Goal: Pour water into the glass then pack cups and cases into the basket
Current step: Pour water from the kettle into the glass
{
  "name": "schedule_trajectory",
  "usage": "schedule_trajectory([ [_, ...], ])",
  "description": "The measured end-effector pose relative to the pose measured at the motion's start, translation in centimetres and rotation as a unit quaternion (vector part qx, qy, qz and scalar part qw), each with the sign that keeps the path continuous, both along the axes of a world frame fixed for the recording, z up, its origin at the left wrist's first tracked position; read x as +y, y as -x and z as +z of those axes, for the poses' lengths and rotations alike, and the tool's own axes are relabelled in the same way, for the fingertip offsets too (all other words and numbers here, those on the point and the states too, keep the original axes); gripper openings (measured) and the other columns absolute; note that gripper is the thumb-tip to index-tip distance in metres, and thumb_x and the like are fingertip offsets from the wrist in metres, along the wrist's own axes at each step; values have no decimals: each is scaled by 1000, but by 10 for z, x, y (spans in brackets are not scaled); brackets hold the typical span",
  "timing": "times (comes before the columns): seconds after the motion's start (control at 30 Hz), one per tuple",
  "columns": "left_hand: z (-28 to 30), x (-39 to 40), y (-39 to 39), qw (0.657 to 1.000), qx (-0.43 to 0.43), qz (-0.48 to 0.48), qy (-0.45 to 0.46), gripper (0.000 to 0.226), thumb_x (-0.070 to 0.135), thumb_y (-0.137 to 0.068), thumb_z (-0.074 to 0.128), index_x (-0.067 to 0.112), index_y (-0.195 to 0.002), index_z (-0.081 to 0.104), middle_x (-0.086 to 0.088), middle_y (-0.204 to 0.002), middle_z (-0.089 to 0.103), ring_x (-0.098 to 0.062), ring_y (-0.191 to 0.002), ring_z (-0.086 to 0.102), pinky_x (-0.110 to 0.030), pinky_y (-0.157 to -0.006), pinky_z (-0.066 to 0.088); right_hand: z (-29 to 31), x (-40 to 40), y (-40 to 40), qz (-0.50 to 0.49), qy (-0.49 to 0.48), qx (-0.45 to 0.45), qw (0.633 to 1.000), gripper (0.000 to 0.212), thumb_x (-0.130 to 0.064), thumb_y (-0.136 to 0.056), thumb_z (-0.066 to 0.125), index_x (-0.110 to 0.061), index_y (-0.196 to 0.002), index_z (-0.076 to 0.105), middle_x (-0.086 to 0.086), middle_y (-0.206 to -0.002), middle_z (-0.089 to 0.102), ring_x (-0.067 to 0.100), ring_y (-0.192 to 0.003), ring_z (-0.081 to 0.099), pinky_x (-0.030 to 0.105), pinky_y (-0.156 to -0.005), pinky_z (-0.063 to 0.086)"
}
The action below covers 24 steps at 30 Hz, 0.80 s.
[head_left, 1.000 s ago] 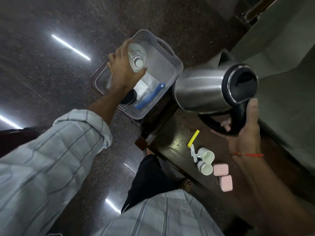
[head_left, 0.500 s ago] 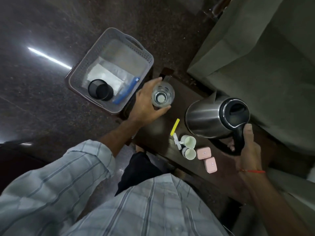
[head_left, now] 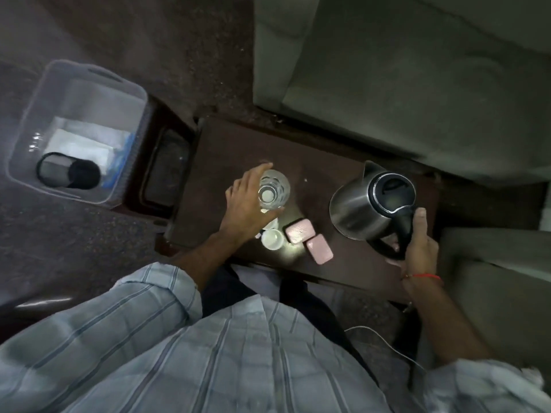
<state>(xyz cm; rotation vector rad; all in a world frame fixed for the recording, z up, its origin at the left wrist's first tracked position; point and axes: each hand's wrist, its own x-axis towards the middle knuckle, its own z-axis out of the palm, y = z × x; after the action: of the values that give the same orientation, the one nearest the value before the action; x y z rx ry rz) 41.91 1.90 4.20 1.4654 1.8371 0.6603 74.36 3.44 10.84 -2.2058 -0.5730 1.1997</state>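
My left hand (head_left: pixel 246 208) grips a clear glass (head_left: pixel 273 189) upright over the dark wooden table (head_left: pixel 226 150). My right hand (head_left: pixel 417 245) holds the black handle of a steel kettle (head_left: pixel 365 204), which stands upright to the right of the glass, its lid closed. Just in front of the glass sit a white cup (head_left: pixel 272 238), with a second one mostly hidden by my hand, and two pink cases (head_left: pixel 299 231) (head_left: pixel 319 248). The grey basket (head_left: pixel 80 84) stands at the far left, apart from the table.
Inside the basket lie a black cup (head_left: pixel 70 174) on its side, white paper and a blue item. A dark tray (head_left: pixel 167 171) lies between basket and table. A grey sofa (head_left: pixel 402 79) runs behind and right of the table. A white cable (head_left: pixel 384 341) trails on the floor.
My left hand carried the glass from over the basket to the table's middle. My right hand lowered the kettle from a raised, tilted hold to upright near the table.
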Motion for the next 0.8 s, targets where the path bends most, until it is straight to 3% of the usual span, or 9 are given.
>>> schedule_trajectory([
  [0.23,-6,15,-125,998,6,-58,-12,91,33,-71,91,31,-145,39,8,-148,45,-18,-135,49,-52,-109,40,-65,-15,-132,-71,48,17,996,83,-93,-69,47,-14,-45,65,4,-48,59,23,-54,61,65,-72,58],
  [0.37,-13,21,-184,993,9,-120,6,93,27,-73,90,21,-151,40,-5,-153,43,-26,-145,41,-57,-111,37,-94,-30,-169,-60,84,-9,995,90,-94,-74,35,-11,-51,62,12,-58,62,34,-65,66,64,-83,58],
  [0.47,-12,29,-212,988,-17,-148,45,103,31,-72,83,22,-160,30,-9,-154,37,-27,-144,38,-50,-115,31,-108,-35,-179,-63,107,-15,992,85,-84,-84,35,-9,-59,66,12,-62,64,38,-77,69,49,-86,59],
  [0.5,-12,32,-219,986,-22,-157,52,106,33,-72,82,23,-162,26,-9,-154,36,-27,-143,39,-48,-115,30,-113,-36,-182,-83,105,-10,991,81,-77,-89,40,-6,-68,71,9,-60,62,32,-70,68,35,-77,60],
  [0.57,-13,35,-230,986,-18,-160,47,110,34,-75,86,20,-163,21,-11,-152,37,-28,-140,43,-48,-113,33,-122,-39,-188,-117,89,-3,989,75,-63,-96,48,8,-90,72,0,-56,55,12,-54,56,10,-48,47],
  [0.63,-17,38,-236,988,2,-153,32,110,41,-75,86,14,-162,24,-12,-151,38,-28,-139,45,-45,-110,35,-129,-44,-192,-135,77,1,988,69,-53,-98,53,13,-98,69,3,-59,55,10,-51,51,6,-36,38],
  [0.73,-25,41,-246,990,28,-140,22,102,46,-72,85,18,-156,34,-11,-151,37,-28,-141,43,-51,-115,35,-138,-48,-200,-142,67,26,987,60,-49,-99,53,7,-88,70,24,-81,66,24,-66,59,16,-56,52],
  [0.8,-30,44,-250,991,33,-131,17,96,40,-70,90,19,-150,41,-7,-149,38,-25,-143,40,-59,-115,39,-139,-49,-204,-111,95,3,989,57,-52,-100,49,-1,-87,71,29,-102,69,26,-82,60,33,-74,46],
])
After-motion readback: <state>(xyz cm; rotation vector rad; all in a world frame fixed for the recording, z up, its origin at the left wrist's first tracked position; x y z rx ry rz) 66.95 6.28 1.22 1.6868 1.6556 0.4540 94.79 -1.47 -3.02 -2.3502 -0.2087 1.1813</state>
